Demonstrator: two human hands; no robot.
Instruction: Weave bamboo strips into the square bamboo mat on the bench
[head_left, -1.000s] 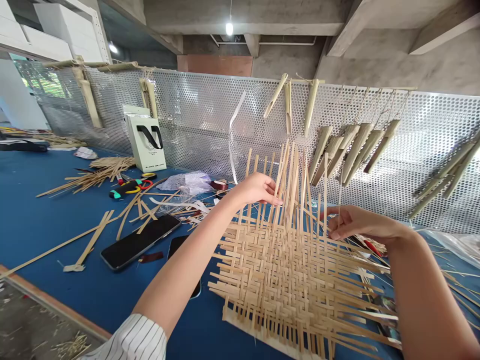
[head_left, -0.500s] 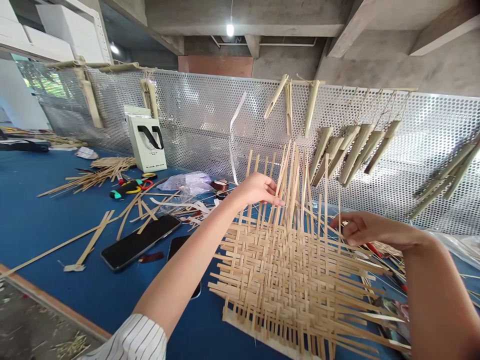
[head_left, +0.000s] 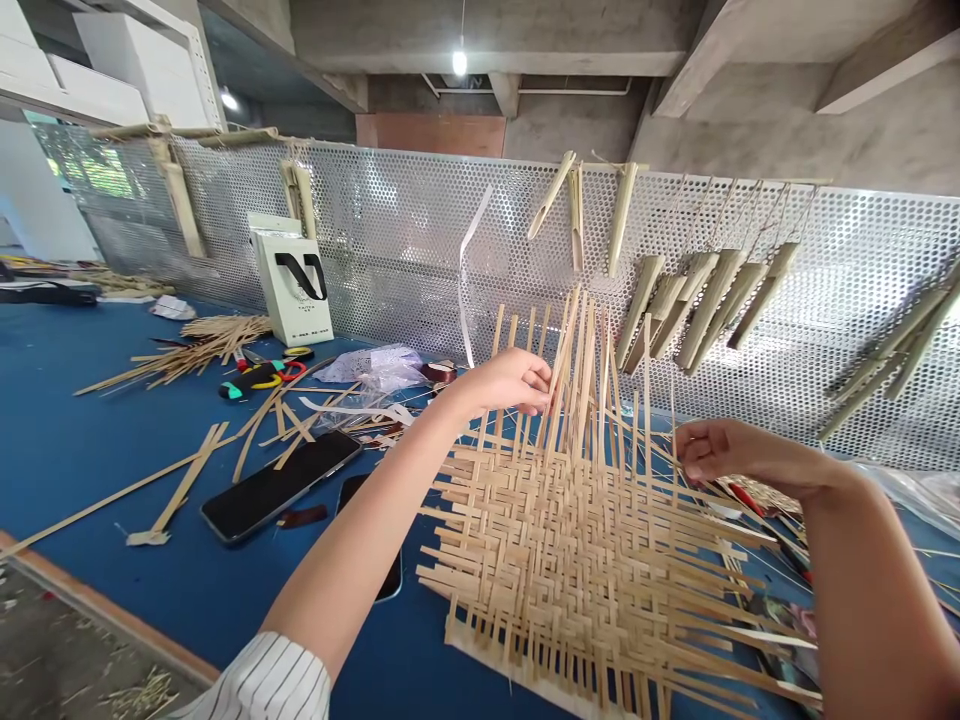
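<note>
A mat of woven bamboo strips (head_left: 570, 550) lies on the blue table before me, its loose ends sticking out on all sides. At the far edge, many upright strips (head_left: 581, 385) stand raised and bunched together. My left hand (head_left: 519, 382) is closed at the left side of this bunch, fingers curled against the strips; its fingertips are partly hidden. To the right, my right hand (head_left: 709, 450) is closed with bent fingers by the mat's far right corner, at a thin bamboo strip (head_left: 673, 405). Exactly what lies between its fingertips is hard to see.
A phone (head_left: 281, 487) lies left of the mat; another is partly under my left forearm. Behind are scissors (head_left: 281, 373), a plastic bag (head_left: 375, 367), loose strips (head_left: 217, 345) and a white box (head_left: 291, 280). A perforated metal screen (head_left: 397, 240) with hanging bamboo pieces borders the table.
My left hand has shifted slightly left, its fingers more curled along the strips. My right hand has moved a little right, its fingers drawn closer together. The mat stays in place.
</note>
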